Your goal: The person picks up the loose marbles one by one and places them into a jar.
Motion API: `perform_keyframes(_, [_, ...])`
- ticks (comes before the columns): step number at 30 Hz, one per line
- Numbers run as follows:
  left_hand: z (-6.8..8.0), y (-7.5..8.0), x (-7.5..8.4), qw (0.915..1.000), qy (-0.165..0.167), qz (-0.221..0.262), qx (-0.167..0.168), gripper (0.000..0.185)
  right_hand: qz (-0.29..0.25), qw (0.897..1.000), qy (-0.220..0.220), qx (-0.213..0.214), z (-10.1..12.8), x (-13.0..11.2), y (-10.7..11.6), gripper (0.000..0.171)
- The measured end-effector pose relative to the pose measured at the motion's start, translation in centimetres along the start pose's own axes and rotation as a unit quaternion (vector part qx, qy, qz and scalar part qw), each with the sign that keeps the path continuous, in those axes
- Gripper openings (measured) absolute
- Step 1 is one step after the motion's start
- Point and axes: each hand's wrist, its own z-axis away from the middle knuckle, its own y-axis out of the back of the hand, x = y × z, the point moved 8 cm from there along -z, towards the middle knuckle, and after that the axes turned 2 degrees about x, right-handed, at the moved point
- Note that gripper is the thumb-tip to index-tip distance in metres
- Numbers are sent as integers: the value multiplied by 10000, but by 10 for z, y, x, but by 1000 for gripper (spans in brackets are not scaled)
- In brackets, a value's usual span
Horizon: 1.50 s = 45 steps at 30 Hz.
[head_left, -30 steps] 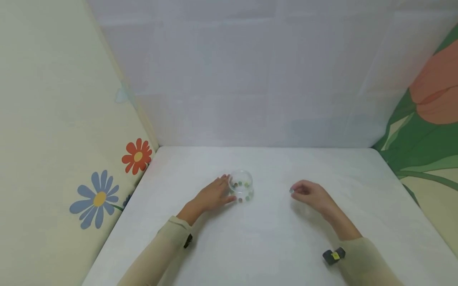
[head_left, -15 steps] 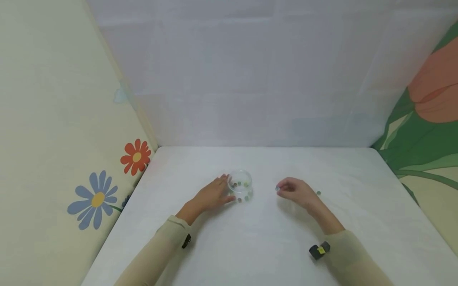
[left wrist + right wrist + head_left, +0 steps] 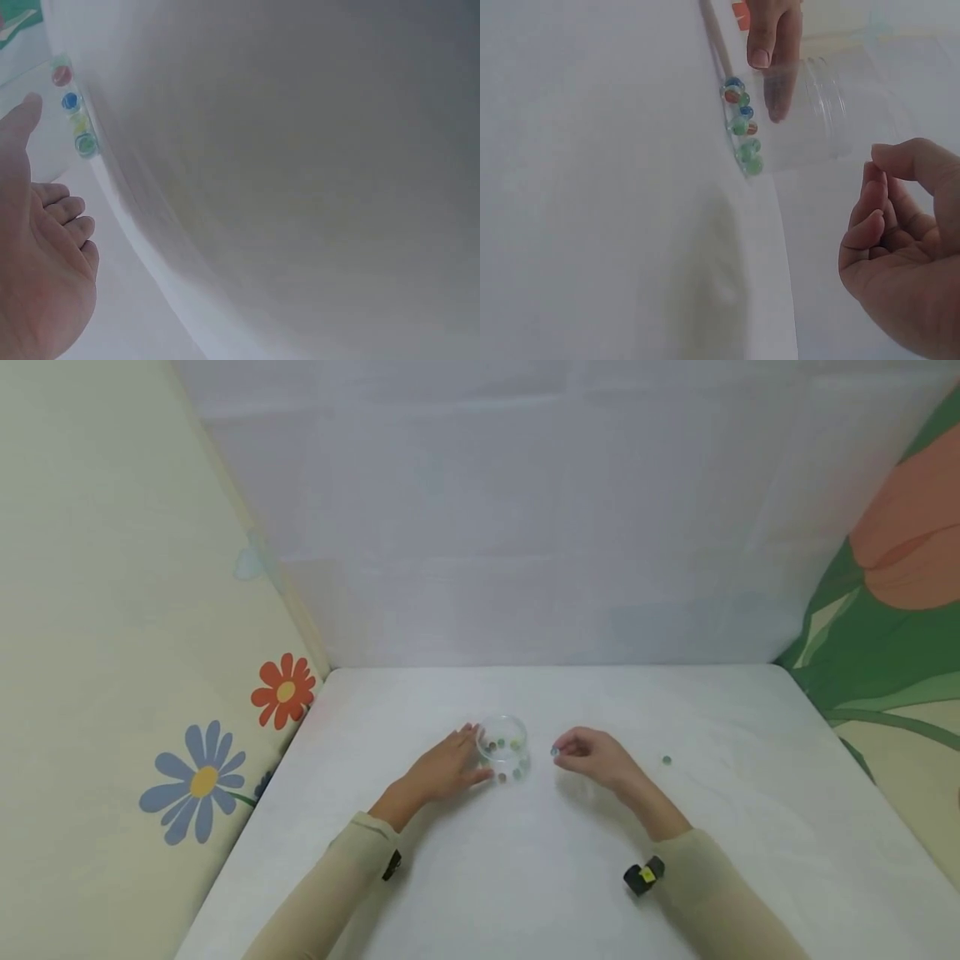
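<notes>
A clear jar (image 3: 517, 732) stands upright on the white table, with several coloured marbles (image 3: 742, 129) lying at its bottom. My left hand (image 3: 441, 768) holds the jar's left side, thumb at the front and fingers round the back; the left wrist view shows the thumb (image 3: 24, 120) against the wall. My right hand (image 3: 596, 760) is raised a little to the right of the jar, pinching a small marble (image 3: 555, 751) between thumb and fingertips. In the right wrist view the thumb and fingers hide that marble. Another marble, green (image 3: 667, 760), lies on the table behind the right hand.
The white tabletop (image 3: 525, 877) runs back to a white-covered wall (image 3: 480, 527). Flower-patterned panels stand on the left (image 3: 112, 610) and right (image 3: 885, 660). A black device (image 3: 643, 876) is strapped at my right wrist.
My right hand has moved left toward the jar with the pinched marble, and the green marble behind it has come into sight. The left hand has stayed at the jar.
</notes>
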Motion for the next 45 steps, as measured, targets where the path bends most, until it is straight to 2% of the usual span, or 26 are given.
perform_keyframes(6, [2, 3, 2, 10000, -64, 36, 1, 89, 43, 9999, -113, -4, -8, -5, -12, 19])
perform_keyframes(17, [2, 0, -2, 9999, 49, 121, 29, 88, -34, 9996, -282, -91, -18, -19, -29, 20])
perform_keyframes(29, [1, 0, -2, 9999, 30, 110, 87, 89, -64, 10000, 11, -66, -27, -38, -34, 22])
perform_keyframes(39, [0, -2, -4, 9999, 23, 113, 98, 89, 3, 9999, -138, -14, -30, -39, -38, 22])
perform_keyframes(45, [-1, -1, -4, 9999, -9, 96, 77, 89, 88, 9999, -23, -109, -28, -40, -32, 25])
